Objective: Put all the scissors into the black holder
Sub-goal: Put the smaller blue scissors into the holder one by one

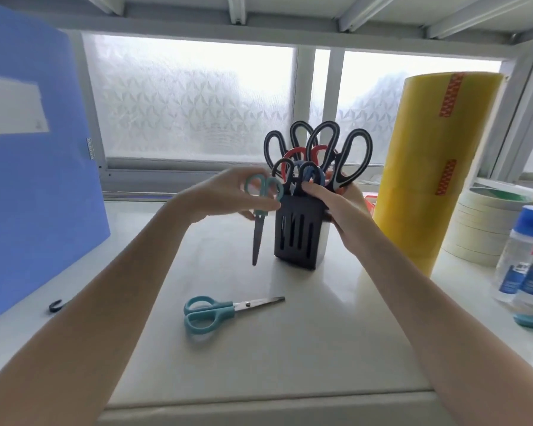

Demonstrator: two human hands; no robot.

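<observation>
The black holder (296, 233) stands upright near the middle of the pale tabletop (290, 348), its slotted front wall facing the camera; several scissors already sit in it, handles up: large black-handled pairs (320, 139) fanned at the back, a red-handled pair (293, 155) in front of them, and darker small handles (311, 175) at the front rim; the right hand (336, 201) wraps the holder's upper right side, fingers curled against its top edge and touching the handles there; the left hand (228, 195) is just beside the holder's left side, its fingers pinched on the handles of a teal-handled pair of scissors (257, 219) that hangs point down, blades closed, tip above the tabletop and outside the holder; a second teal-handled pair (225, 312) lies flat on the tabletop nearer the camera, blades closed and pointing right, apart from both hands; a blue folder (34, 179) stands at the left, a tall yellow roll (428, 167) at the right, with stacked tape rolls (477, 232) and clear bottles with blue caps (523, 259) beyond it.
</observation>
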